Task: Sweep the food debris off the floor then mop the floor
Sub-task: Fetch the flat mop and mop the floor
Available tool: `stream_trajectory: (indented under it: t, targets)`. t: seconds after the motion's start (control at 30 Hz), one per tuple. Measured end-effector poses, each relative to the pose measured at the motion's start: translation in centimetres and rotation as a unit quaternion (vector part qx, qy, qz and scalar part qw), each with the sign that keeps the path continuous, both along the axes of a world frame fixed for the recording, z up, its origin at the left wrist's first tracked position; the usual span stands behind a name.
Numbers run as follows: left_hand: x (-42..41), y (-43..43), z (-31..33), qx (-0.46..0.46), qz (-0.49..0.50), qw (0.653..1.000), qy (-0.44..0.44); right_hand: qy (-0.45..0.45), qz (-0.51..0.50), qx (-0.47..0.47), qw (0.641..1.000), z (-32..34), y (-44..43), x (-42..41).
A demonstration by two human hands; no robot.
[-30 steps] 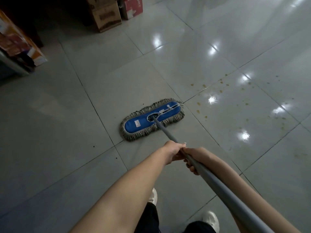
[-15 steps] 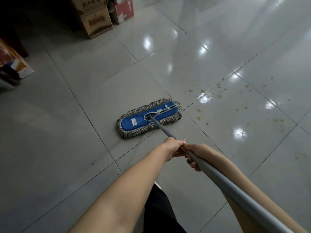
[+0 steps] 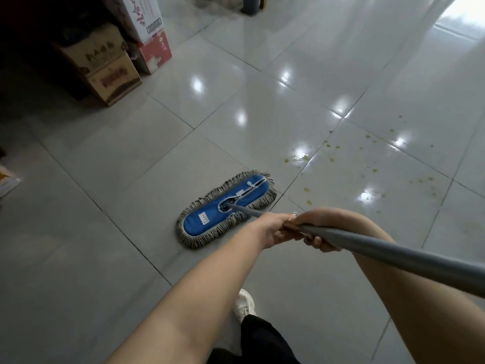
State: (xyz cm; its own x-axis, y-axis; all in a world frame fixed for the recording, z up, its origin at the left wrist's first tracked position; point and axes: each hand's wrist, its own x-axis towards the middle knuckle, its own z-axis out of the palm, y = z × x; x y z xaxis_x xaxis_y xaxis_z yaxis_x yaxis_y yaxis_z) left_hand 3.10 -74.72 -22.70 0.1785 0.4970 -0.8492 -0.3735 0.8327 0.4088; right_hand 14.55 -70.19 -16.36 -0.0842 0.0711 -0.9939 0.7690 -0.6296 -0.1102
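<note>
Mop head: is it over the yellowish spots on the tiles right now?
No, the mop head lies flat on the tile left of the yellowish spots, not touching them.

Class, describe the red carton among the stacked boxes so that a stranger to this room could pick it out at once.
Look to the far left of the tiled floor, where brown cardboard boxes stand stacked in the dark. At their right, under a white carton, sits the red carton. It alone is red; its neighbours are brown or white.
</note>
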Motion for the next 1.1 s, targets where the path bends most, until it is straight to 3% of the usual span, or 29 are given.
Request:
stream_trajectory:
  t: [0.3, 0.53, 0.67, 0.97, 1.1]
  targets:
    - [-5.6, 4.2, 0.1, -0.112, -0.162, 0.979, -0.052, -0.003, 0.068, -0.024, 0.997, 0.7, 1.6, -5.2]
    - [-8.6, 6.3, 1.0, -0.08, -0.273, 0.955, -0.078, -0.014, -0.074, -0.024, 0.997, 2.4, 2.2, -7.3]
    - [-13.2, 5.0, 1.5, -0.052, -0.414, 0.906, -0.065, -0.017, -0.165, -0.016, 0.986, 2.6, -1.3, -12.1]
    - [-22.9, 1.5, 2.2, -0.039, -0.559, 0.827, -0.045, 0.009, -0.298, -0.001, 0.954, 2.4, -9.0, -22.6]
    - [-24.8, -1.1, 2.3, -0.063, -0.651, 0.756, -0.009, 0.012, -0.384, 0.004, 0.923, 1.6, -13.7, -26.1]
